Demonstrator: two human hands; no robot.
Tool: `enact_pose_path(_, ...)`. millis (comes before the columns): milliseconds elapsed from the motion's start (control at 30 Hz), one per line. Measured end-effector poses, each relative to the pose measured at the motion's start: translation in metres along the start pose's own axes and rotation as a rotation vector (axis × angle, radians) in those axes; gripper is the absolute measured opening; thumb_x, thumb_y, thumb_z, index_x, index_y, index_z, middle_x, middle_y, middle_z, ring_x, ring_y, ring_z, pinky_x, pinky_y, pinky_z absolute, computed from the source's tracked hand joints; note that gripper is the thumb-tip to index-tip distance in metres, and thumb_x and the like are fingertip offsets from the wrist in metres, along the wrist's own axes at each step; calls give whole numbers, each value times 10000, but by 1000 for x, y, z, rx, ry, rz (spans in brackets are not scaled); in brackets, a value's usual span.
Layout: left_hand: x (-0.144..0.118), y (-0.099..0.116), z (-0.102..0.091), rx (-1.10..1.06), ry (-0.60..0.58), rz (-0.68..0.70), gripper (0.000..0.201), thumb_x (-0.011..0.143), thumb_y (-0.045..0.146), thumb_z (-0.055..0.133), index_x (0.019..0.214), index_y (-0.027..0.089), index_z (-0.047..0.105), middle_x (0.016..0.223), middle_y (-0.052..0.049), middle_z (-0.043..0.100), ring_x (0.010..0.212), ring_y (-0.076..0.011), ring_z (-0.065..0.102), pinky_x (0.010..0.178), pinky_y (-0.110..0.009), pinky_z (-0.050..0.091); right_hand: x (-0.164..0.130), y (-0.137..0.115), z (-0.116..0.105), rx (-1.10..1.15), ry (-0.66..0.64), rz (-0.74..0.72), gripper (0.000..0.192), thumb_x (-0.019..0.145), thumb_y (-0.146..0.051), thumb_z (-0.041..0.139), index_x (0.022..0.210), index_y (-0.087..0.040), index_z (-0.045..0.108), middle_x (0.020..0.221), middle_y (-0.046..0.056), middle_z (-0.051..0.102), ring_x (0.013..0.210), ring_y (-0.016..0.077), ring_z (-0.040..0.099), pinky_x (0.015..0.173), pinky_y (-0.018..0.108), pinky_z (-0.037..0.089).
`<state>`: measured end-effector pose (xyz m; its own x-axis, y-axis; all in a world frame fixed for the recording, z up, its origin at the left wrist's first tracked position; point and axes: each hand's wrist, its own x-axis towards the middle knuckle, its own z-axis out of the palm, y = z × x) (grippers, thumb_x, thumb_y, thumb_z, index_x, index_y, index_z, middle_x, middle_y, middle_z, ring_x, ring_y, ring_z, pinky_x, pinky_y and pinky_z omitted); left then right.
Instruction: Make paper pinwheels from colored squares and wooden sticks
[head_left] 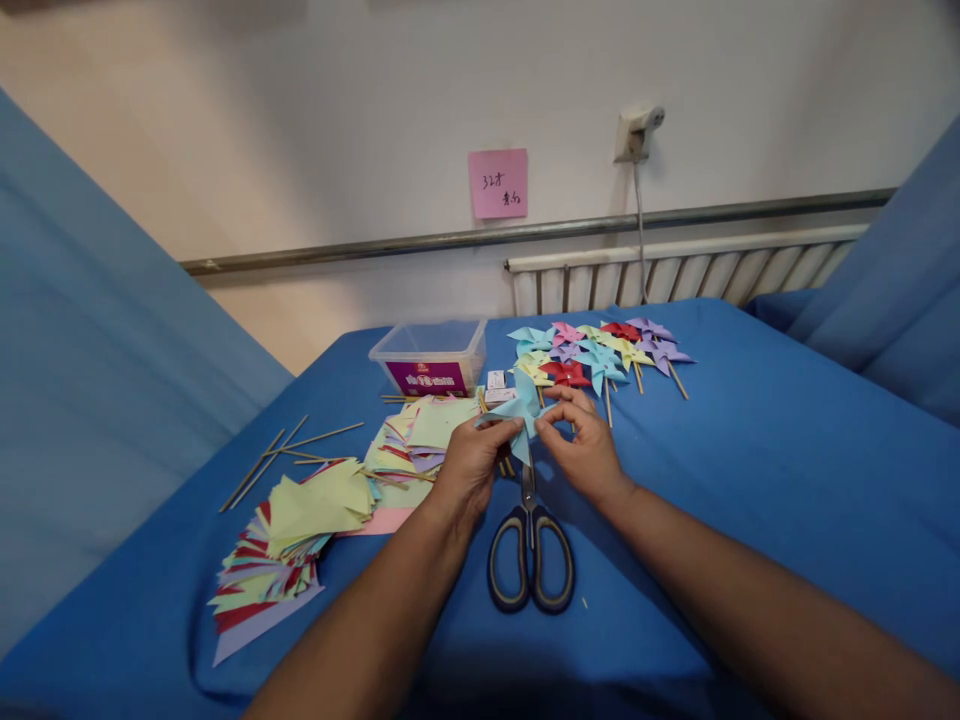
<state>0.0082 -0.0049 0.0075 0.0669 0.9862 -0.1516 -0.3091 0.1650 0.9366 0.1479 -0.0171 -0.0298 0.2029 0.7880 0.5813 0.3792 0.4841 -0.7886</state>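
Observation:
A light blue paper pinwheel (525, 402) is held up between both hands over the middle of the table. My left hand (480, 455) pinches it from the left, thumb on the paper. With thumb and forefinger closed on its right-hand blade, my right hand (581, 440) grips the same pinwheel. Just below lie dark-handled scissors (529, 545), their blades partly hidden behind the pinwheel. Finished-looking pinwheels on sticks (600, 362), in several colours, lie in a group beyond my right hand.
Stacks of coloured paper (322, 505) spread at the left, with loose wooden sticks (277, 455) beside them. A clear plastic box (431, 355) and small white boxes (496, 385) stand at the back. Blue cloth (787, 480) covers the table; a radiator (697, 275) is behind it.

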Motion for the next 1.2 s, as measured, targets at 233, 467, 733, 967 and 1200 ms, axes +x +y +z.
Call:
enact_pose_path(233, 0, -1, 1, -2, 3, -6, 251, 503, 187, 830, 701, 109, 697, 618, -14, 645, 545, -121, 564, 558, -247, 439, -1, -1, 1, -8, 20, 14, 127, 804, -267, 617, 686, -220, 622, 1111, 88, 647, 1094, 241, 590, 997, 429, 414)
enact_pose_path(467, 1, -2, 0, 20, 21, -16, 269, 494, 209, 841, 689, 112, 683, 609, -12, 633, 531, -116, 549, 544, -248, 421, -2, -2, 3, -30, 46, 16, 125, 799, -258, 613, 681, -217, 618, 1086, 92, 654, 1069, 244, 598, 985, 433, 418)
enact_pose_path(733, 1, -3, 0, 67, 44, -27, 271, 494, 223, 845, 633, 126, 635, 548, 24, 561, 485, -87, 478, 494, -228, 359, -2, -3, 4, -54, 47, 16, 134, 798, -259, 613, 671, -217, 609, 1073, 91, 663, 1068, 242, 596, 977, 423, 422)
enact_pose_path(967, 3, -6, -3, 100, 28, -3, 249, 520, 239, 836, 645, 127, 652, 534, 23, 558, 474, -89, 466, 484, -227, 350, -2, -4, 5, -52, 32, 48, 141, 801, -262, 610, 666, -224, 599, 1070, 81, 663, 1067, 238, 599, 979, 416, 427)
enact_pose_path(1200, 2, -1, -1, 97, 54, 22, 213, 518, 212, 819, 638, 119, 670, 557, 0, 611, 476, -105, 523, 483, -224, 408, 0, -2, 2, 21, 41, 54, 119, 824, -294, 600, 746, -210, 634, 1096, 94, 649, 1088, 234, 591, 991, 413, 419)
